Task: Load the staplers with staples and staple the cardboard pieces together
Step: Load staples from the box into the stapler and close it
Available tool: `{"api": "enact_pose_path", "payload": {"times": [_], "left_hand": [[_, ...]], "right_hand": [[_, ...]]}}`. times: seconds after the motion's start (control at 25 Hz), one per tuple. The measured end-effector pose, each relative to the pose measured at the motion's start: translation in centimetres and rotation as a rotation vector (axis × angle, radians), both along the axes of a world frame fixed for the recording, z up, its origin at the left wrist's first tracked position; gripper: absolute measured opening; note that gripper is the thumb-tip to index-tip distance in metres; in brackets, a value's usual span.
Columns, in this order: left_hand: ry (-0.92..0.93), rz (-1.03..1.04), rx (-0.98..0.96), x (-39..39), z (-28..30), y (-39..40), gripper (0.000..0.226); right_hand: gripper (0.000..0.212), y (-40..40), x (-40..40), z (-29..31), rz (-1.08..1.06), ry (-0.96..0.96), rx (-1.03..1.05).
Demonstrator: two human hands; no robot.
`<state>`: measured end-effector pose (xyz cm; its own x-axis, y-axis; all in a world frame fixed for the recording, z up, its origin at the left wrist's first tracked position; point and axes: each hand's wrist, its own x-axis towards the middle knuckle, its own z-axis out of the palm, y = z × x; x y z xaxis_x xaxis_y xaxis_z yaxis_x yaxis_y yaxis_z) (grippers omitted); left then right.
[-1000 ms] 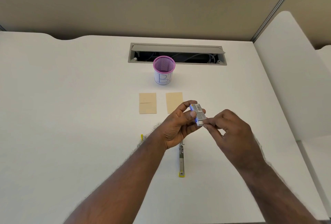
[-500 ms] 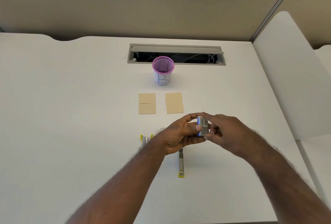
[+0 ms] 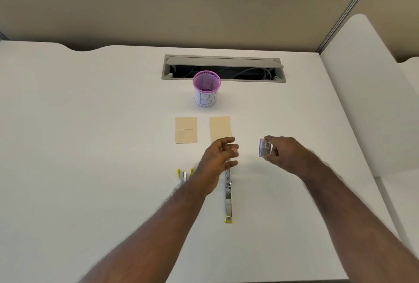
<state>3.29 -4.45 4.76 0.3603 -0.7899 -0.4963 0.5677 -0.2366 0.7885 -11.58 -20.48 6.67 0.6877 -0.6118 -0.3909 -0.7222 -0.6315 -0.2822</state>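
Note:
My right hand (image 3: 281, 153) grips a small box of staples (image 3: 264, 147) above the desk, right of centre. My left hand (image 3: 221, 153) hovers with loosely curled fingers and nothing visible in them, just above the far end of a stapler (image 3: 228, 196) that lies opened out flat, its yellow tip toward me. A second yellow stapler (image 3: 184, 175) lies to the left, partly hidden by my left forearm. Tan cardboard pieces lie beyond: a left pair (image 3: 186, 130) and a right piece (image 3: 220, 127), whose near edge my left hand covers.
A purple mesh cup (image 3: 206, 89) with a white paper label stands behind the cardboard. Behind it is an open cable slot (image 3: 223, 68) in the white desk (image 3: 90, 146). A beige partition closes the back, and a white side panel (image 3: 362, 90) stands at the right.
The hands have separated. My right hand has carried the staple box to the right, and my left hand has let go of it and stays over the stapler.

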Motion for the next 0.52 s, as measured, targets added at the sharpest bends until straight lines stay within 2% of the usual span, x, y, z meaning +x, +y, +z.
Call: {"api": "enact_pose_path", "payload": {"times": [0.12, 0.28, 0.4, 0.52], "left_hand": [[-0.342, 0.026, 0.12, -0.2, -0.5, 0.5, 0.035], [-0.767, -0.025, 0.249, -0.7, -1.6, 1.2, 0.055], [-0.959, -0.162, 0.335, -1.1, -2.2, 1.9, 0.069], [-1.047, -0.254, 0.378, -1.8, -2.6, 2.6, 0.073]], "right_hand": [[0.022, -1.3, 1.4, -2.5, -0.033, 0.098, -0.045], [0.019, -2.8, 2.3, -4.8, -0.049, 0.176, -0.073], [0.021, -3.7, 2.4, -6.0, -0.062, 0.189, -0.093], [0.027, -4.2, 2.7, -6.4, -0.074, 0.195, -0.073]]}}
